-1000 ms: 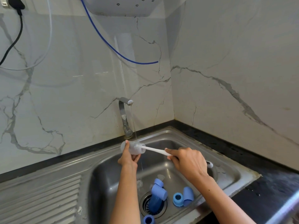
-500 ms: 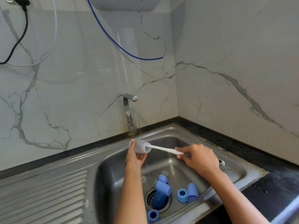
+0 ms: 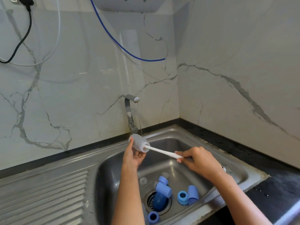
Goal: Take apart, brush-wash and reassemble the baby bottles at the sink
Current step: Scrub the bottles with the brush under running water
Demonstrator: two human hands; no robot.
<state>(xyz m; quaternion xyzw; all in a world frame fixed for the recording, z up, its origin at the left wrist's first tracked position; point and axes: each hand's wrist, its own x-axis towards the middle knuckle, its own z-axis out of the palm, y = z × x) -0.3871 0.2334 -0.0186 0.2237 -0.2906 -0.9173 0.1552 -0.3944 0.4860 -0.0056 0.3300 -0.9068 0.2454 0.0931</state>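
Note:
My left hand (image 3: 134, 155) grips a clear baby bottle body (image 3: 138, 142) sideways above the back left of the steel sink (image 3: 235, 172), under a thin stream from the tap (image 3: 130, 111). A white bottle brush (image 3: 162, 151) runs into the bottle's mouth, and my right hand (image 3: 197, 161) grips its handle. In the basin lie blue parts: a cap (image 3: 193, 194), a collar ring (image 3: 182, 197), a second ring (image 3: 153, 216) at the front, and a blue bottle (image 3: 159, 196) over the drain. Clear teats (image 3: 143, 181) rest on the basin floor.
A ribbed steel drainboard (image 3: 43, 197) lies left of the basin. Black countertop (image 3: 279, 189) runs right of the sink. Marble walls meet in a corner behind. A blue hose (image 3: 123, 47), a black cable (image 3: 24, 34) and a white appliance (image 3: 126, 4) hang above.
The brush has slid a little out of the bottle as my right hand drew back to the right. The view has shifted slightly; my left hand keeps the bottle under the stream.

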